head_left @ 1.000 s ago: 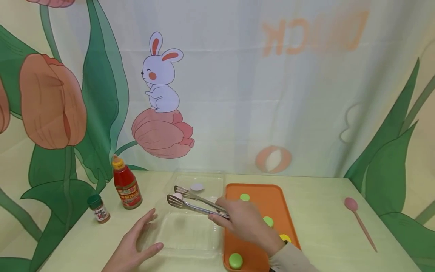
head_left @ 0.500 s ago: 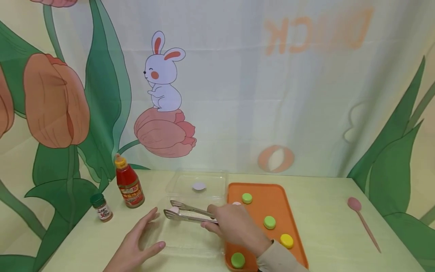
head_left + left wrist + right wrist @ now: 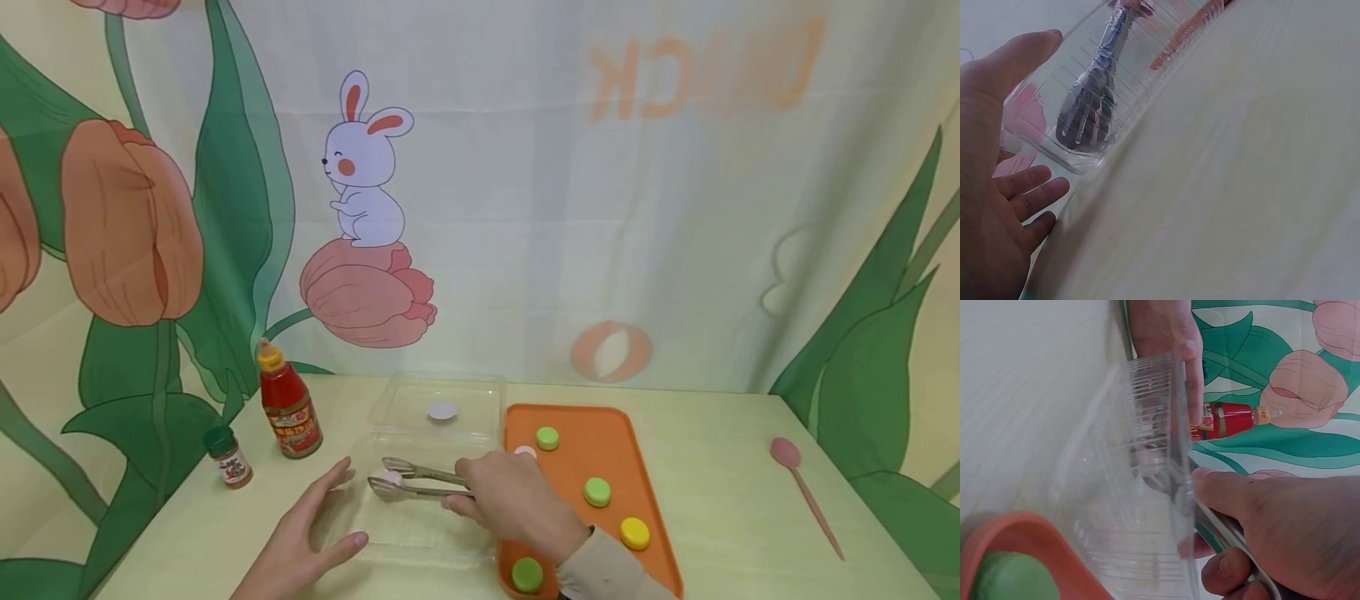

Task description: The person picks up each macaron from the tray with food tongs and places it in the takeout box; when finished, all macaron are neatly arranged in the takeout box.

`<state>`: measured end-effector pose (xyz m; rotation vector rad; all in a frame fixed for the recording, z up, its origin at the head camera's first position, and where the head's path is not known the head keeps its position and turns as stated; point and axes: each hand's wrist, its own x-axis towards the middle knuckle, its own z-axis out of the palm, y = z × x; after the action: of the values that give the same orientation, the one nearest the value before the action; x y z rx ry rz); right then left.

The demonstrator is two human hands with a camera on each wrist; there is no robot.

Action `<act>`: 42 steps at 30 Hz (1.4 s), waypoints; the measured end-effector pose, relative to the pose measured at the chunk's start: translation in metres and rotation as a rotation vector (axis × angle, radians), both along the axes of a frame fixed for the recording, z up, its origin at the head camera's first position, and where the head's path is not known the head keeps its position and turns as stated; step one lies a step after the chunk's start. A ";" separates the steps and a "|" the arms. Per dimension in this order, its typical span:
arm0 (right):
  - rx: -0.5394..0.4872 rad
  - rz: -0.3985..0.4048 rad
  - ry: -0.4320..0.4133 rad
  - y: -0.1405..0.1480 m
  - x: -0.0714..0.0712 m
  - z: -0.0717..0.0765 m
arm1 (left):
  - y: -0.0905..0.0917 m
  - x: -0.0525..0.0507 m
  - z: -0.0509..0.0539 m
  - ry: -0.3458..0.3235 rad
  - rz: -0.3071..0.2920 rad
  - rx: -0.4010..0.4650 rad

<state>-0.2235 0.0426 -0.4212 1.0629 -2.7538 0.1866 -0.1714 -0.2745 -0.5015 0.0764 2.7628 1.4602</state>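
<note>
My right hand (image 3: 517, 504) grips metal tongs (image 3: 438, 475), whose slotted tips pinch a pale pink macaron (image 3: 391, 478). Both tips are down in the left part of a clear plastic box (image 3: 420, 533), seen through its wall in the left wrist view. Beside the box's left wall is my left hand (image 3: 300, 537), thumb and fingers spread and holding nothing; whether it touches the wall is unclear. An orange tray (image 3: 570, 467) right of the box bears green macarons (image 3: 597, 492), a yellow macaron (image 3: 635, 533) and a pale pink macaron (image 3: 525, 452), partly behind my right hand.
Behind the box lies its clear lid part (image 3: 405, 400) with a pale oval (image 3: 442, 410) on it. A red sauce bottle (image 3: 291, 412) and a green-capped spice jar (image 3: 228, 458) stand at left. A pink spoon (image 3: 806, 492) lies far right. A printed curtain (image 3: 510, 208) hangs behind.
My right hand has brought the tongs and the macaron down and nearer, from above the box's back part into its left part. The left hand has barely moved.
</note>
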 end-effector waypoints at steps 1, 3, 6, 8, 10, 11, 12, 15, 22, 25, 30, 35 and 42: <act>0.001 0.000 0.003 0.000 0.000 0.000 | 0.000 0.000 0.000 0.000 0.001 -0.002; 0.000 -0.002 0.006 0.000 -0.001 0.001 | 0.000 0.000 0.001 0.002 0.002 -0.002; 0.003 -0.007 0.009 0.000 -0.001 0.001 | 0.000 0.000 0.002 0.000 0.003 0.006; 0.006 -0.011 0.007 0.000 -0.002 0.001 | 0.000 0.001 0.002 0.003 0.000 0.014; 0.003 -0.012 -0.003 0.002 -0.002 0.001 | 0.000 0.001 0.002 0.005 -0.003 0.017; -0.004 -0.010 -0.014 0.002 -0.002 0.001 | 0.000 0.001 0.002 0.008 -0.003 0.018; -0.014 -0.008 -0.023 0.003 -0.001 0.002 | 0.000 0.001 0.002 0.008 -0.004 0.017; -0.065 -0.002 -0.066 0.007 0.001 0.003 | 0.001 0.001 0.001 0.007 -0.005 0.015; -0.244 -0.029 -0.222 0.018 0.002 0.007 | 0.000 0.000 0.001 -0.007 0.000 0.011; -0.301 -0.064 -0.279 0.023 0.002 0.010 | 0.000 0.000 0.001 -0.003 0.001 0.007; -0.382 -0.122 -0.286 0.037 0.004 0.017 | 0.000 0.001 0.000 0.015 -0.002 0.000; -0.444 -0.179 -0.253 0.056 0.003 0.023 | 0.001 0.001 0.001 0.023 -0.009 -0.002; -0.537 -0.260 -0.288 0.089 -0.001 0.034 | 0.001 0.001 0.002 -0.004 -0.002 -0.011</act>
<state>-0.2249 0.1321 -0.3867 0.5670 -2.7839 1.0383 -0.1702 -0.2734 -0.4996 0.0765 2.7668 1.4428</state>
